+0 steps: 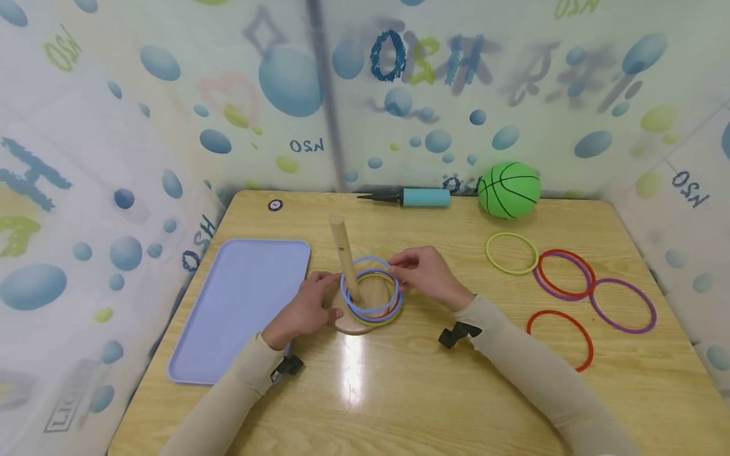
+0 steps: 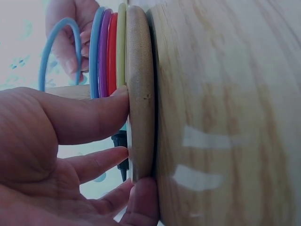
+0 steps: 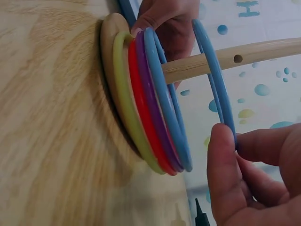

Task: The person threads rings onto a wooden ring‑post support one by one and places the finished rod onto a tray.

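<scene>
A wooden peg (image 1: 342, 244) stands upright on a round wooden base (image 1: 350, 328) in the middle of the table. My left hand (image 1: 308, 308) grips the base's left edge, its thumb on the rim in the left wrist view. My right hand (image 1: 429, 277) pinches a blue ring (image 3: 217, 70) between thumb and fingers. That ring encircles the peg, tilted and raised above the stack. Lower down, a yellow ring (image 3: 123, 89), a red ring (image 3: 139, 94), a purple ring (image 3: 151, 96) and another blue ring (image 3: 162, 94) lie stacked around the peg on the base.
Left of the stand lies a lavender tray (image 1: 245, 310). Loose rings rest on the right: yellow (image 1: 488, 256), red (image 1: 587, 342) and purple (image 1: 621, 327) among them. A green ball (image 1: 509, 190), a blue hand pump (image 1: 426, 197) and a small round disc (image 1: 275, 205) sit along the back.
</scene>
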`<state>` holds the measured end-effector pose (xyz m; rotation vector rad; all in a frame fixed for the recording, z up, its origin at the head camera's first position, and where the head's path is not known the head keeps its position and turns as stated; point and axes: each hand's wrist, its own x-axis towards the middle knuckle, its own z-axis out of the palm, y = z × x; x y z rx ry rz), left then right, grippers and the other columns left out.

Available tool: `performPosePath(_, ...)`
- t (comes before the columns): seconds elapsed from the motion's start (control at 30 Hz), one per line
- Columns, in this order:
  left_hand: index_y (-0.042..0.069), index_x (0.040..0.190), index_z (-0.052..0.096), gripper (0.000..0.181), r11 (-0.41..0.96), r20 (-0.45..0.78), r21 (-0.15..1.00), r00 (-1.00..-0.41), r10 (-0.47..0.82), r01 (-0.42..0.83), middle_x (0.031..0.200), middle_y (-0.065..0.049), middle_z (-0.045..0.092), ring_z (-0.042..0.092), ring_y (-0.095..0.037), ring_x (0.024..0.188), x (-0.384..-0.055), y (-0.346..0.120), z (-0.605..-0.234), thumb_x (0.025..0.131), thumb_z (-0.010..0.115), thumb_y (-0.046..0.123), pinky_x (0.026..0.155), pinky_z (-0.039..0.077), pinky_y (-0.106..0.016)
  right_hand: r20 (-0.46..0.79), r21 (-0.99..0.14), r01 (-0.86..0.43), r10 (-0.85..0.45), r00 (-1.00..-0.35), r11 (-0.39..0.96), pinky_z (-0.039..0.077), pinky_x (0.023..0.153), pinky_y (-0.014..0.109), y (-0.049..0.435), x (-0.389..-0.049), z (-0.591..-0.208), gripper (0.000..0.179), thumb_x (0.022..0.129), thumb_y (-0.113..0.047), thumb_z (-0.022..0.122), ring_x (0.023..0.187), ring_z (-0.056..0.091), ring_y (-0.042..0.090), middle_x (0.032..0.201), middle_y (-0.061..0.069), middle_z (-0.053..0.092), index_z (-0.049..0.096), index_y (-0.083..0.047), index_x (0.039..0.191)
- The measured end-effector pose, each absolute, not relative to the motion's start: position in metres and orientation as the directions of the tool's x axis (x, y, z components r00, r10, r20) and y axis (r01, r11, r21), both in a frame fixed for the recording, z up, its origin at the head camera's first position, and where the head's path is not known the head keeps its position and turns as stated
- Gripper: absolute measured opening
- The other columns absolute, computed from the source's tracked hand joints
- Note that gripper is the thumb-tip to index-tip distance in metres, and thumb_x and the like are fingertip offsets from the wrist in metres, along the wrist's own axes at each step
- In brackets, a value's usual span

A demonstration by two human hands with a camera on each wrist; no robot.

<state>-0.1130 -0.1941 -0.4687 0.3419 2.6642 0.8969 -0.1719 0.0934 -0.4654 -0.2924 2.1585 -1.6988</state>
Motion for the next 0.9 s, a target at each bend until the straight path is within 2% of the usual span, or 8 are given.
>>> performPosePath(0.27, 0.007, 0.158, 0.048, 0.073, 0.770, -0.185, 0.619, -0.926, 0.330, 0.151, 0.152, -0.028, 0.046, 0.042, -0.052, 0.141, -0.113, -0.195, -0.471, 0.092, 0.081, 0.011, 0.116, 0.037, -0.065, -0.227, -0.954, 0.123, -0.386, -0.894, 0.275, 0.064, 0.067, 0.031, 0.100, -0.170, -0.476, 0.023, 0.097, -0.010, 0.074, 0.069, 0.071, 0.012, 0.103, 0.020, 0.077, 0.075, 0.003, 0.116)
performPosePath(0.63, 0.009, 0.160, 0.046, 0.073, 0.775, -0.220, 0.620, -0.921, 0.322, 0.123, 0.156, -0.027, 0.042, 0.039, -0.050, 0.145, -0.113, -0.193, -0.466, 0.095, 0.079, 0.011, 0.116, 0.037, -0.065, -0.218, -0.946, 0.092, -0.399, -0.890, 0.311, 0.063, 0.066, 0.030, 0.102, -0.170, -0.480, 0.020, 0.097, -0.009, 0.073, 0.071, 0.071, 0.013, 0.097, 0.014, 0.077, 0.076, 0.001, 0.113)
performPosePath(0.9, 0.009, 0.160, 0.045, 0.073, 0.769, -0.227, 0.630, -0.921, 0.315, 0.108, 0.157, -0.028, 0.041, 0.037, -0.052, 0.145, -0.113, -0.193, -0.466, 0.095, 0.078, 0.011, 0.116, 0.037, -0.066, -0.207, -0.930, 0.046, -0.415, -0.886, 0.365, 0.061, 0.069, 0.031, 0.112, -0.168, -0.474, 0.023, 0.096, -0.014, 0.074, 0.075, 0.071, 0.020, 0.096, 0.012, 0.076, 0.075, 0.000, 0.115)
